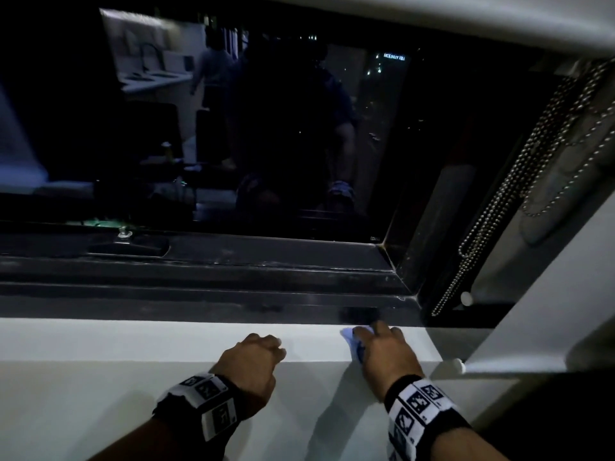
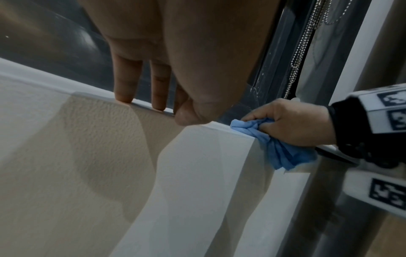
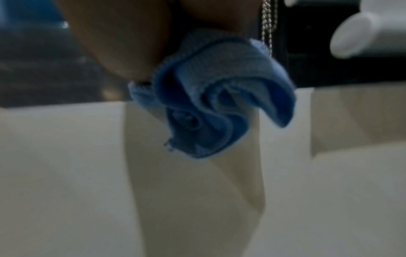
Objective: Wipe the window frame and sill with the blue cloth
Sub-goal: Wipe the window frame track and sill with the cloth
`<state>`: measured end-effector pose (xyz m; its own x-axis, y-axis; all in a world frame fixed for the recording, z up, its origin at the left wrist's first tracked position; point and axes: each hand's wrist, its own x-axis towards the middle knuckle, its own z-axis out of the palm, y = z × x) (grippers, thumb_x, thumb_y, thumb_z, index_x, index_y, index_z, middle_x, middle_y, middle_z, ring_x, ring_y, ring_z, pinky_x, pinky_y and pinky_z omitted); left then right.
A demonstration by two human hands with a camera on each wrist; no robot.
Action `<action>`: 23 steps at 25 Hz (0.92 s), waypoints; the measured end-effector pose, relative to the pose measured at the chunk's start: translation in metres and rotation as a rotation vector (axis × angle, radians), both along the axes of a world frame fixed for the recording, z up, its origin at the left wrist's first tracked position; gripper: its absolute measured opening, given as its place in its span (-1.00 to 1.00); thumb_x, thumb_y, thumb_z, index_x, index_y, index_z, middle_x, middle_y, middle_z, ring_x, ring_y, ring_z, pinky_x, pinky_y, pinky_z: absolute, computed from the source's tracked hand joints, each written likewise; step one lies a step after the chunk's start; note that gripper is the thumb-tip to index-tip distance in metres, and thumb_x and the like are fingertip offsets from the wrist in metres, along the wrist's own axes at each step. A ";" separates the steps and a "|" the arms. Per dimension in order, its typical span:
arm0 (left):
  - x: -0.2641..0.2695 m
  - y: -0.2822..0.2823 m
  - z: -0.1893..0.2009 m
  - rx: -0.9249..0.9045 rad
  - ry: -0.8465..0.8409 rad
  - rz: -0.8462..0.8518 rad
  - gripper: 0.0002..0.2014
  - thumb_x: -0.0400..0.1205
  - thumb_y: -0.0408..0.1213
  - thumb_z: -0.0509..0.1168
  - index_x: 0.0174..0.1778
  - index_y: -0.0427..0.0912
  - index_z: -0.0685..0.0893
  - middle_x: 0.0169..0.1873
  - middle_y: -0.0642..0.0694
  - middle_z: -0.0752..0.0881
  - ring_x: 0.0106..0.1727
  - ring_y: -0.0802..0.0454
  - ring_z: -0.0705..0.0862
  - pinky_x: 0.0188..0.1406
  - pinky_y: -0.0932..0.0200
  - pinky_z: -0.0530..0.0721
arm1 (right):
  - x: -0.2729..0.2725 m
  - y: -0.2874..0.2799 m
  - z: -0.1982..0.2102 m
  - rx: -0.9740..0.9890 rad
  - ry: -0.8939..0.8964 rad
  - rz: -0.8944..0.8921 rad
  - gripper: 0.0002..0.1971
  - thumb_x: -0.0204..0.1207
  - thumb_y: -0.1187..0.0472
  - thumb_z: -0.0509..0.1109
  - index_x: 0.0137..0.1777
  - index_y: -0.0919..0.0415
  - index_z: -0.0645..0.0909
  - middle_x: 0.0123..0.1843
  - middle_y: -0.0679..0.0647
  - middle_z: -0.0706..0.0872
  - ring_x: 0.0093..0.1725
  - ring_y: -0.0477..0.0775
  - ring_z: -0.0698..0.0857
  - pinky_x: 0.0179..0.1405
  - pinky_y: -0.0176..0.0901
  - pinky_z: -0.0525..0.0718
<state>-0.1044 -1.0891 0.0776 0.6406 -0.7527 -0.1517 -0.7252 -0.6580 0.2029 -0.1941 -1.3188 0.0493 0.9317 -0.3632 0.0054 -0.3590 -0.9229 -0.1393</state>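
Observation:
The blue cloth (image 1: 353, 341) is crumpled in my right hand (image 1: 377, 332), which grips it and presses it on the white sill (image 1: 133, 341) near the right corner, against the dark lower window frame (image 1: 233, 294). In the left wrist view the right hand (image 2: 259, 121) bunches the cloth (image 2: 276, 149), and part hangs over the sill's front edge. The right wrist view shows the cloth (image 3: 219, 97) hanging below the palm. My left hand (image 1: 269, 344) rests on the sill's front edge a little to the left, holding nothing. Its fingertips (image 2: 125, 97) touch the sill top.
Metal bead chains (image 1: 499, 194) hang along the right side of the frame, ending just above the corner. A white round stopper (image 1: 466, 298) sits there. The dark glass (image 1: 266, 128) reflects the room. Below the sill is a pale textured wall (image 2: 77, 156).

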 end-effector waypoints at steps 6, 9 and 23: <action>-0.001 0.000 0.003 -0.009 0.001 0.009 -0.47 0.57 -0.31 0.10 0.50 0.04 0.34 0.56 0.12 0.26 0.51 0.04 0.24 0.44 0.07 0.39 | 0.003 -0.013 0.016 0.158 -0.107 -0.005 -0.67 0.36 -0.16 0.28 0.09 -0.16 0.66 0.06 -0.07 0.68 0.12 0.05 0.66 0.11 -0.12 0.63; -0.002 0.000 0.001 -0.014 0.025 0.024 -0.46 0.56 -0.31 0.10 0.51 0.06 0.33 0.57 0.12 0.24 0.53 0.05 0.22 0.46 0.08 0.36 | -0.007 -0.001 0.008 0.010 -0.005 -0.052 -0.62 0.55 0.05 0.15 0.35 -0.18 0.50 0.29 0.05 0.54 0.29 0.18 0.50 0.25 -0.03 0.55; -0.001 0.005 -0.003 -0.011 0.005 -0.017 -0.46 0.58 -0.26 0.10 0.53 0.01 0.29 0.59 0.07 0.20 0.56 0.01 0.17 0.53 0.01 0.26 | -0.008 0.000 0.024 0.061 0.007 0.007 -0.68 0.58 0.17 0.21 0.28 -0.07 0.61 0.23 0.09 0.62 0.19 0.16 0.61 0.07 -0.14 0.55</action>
<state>-0.1057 -1.0843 0.0745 0.6272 -0.7649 -0.1468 -0.7350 -0.6436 0.2132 -0.2018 -1.3185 0.0734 0.9340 -0.3565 -0.0233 -0.3541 -0.9151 -0.1927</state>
